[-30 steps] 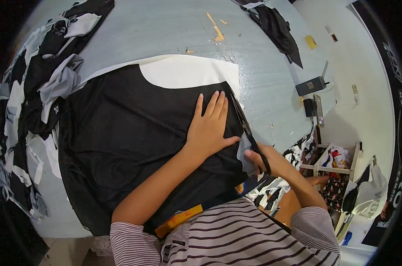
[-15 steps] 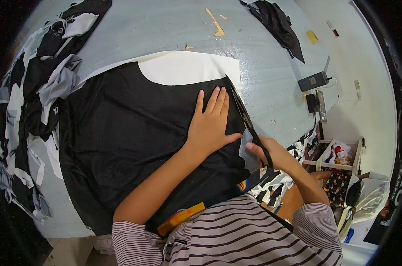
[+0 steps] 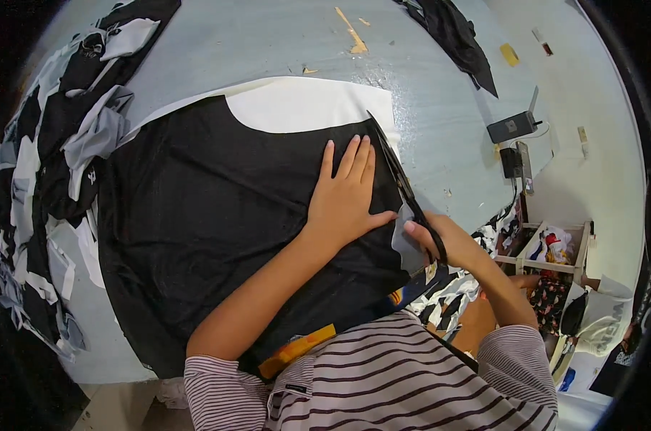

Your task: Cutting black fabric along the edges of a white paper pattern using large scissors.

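Note:
A wide piece of black fabric (image 3: pixel 196 194) lies over a white sheet (image 3: pixel 311 104) that shows along its far, curved edge. My left hand (image 3: pixel 345 190) rests flat on the black fabric, its fingers stretched toward the far edge and the thumb out to the right. In my right hand (image 3: pixel 444 241) are large black scissors (image 3: pixel 397 169), gripped by the handles. Their blades run along the fabric's right edge, and the tip reaches over the white sheet near its right corner. A small pale grey flap (image 3: pixel 408 241) sits beside the scissors, just right of my left thumb.
Heaped black, white and grey fabric (image 3: pixel 88 129) fills the table's left side. Another black cloth (image 3: pixel 458 43) lies at the far right. A dark box-shaped device (image 3: pixel 512 127) with a cable stands at the right edge. Lower right, a divided wooden tray (image 3: pixel 551 248) holds cloth items.
Both hands and the scissors keep the same places on the fabric. The whole picture has shifted slightly; I see no clear progress of the blades.

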`<state>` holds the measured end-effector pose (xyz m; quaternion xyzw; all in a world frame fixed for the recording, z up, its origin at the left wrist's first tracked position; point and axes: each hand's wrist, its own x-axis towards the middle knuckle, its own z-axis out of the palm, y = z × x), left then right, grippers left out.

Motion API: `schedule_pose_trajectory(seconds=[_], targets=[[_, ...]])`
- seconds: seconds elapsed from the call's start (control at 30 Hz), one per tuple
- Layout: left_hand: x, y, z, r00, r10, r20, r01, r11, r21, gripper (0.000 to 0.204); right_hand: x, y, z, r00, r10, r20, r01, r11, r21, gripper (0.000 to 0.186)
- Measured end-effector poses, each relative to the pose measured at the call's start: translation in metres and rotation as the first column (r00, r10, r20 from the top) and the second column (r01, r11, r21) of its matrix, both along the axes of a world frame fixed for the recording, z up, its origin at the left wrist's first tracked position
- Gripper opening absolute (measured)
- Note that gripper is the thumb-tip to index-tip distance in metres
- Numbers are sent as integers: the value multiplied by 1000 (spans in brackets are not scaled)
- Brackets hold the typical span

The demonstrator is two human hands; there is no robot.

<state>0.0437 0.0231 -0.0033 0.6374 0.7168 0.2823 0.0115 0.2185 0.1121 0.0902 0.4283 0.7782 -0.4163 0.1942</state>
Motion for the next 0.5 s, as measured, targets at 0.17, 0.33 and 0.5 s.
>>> schedule_pose_trajectory(seconds=[0.17, 0.33, 0.5], targets=[[-1, -1, -1, 1000, -2, -3, 2, 1000, -1, 98, -3, -1, 1, 1000, -5, -24, 4, 1000, -20, 66], [0, -1, -3, 1000, -3, 1, 3, 1000, 19, 98, -5, -5, -3, 999, 47, 12, -48, 995, 83, 60], [0, -1, -2, 1000, -6, -8, 6, 1000, 7, 99, -1, -1, -6, 1000, 9, -20, -8, 998, 54, 67]])
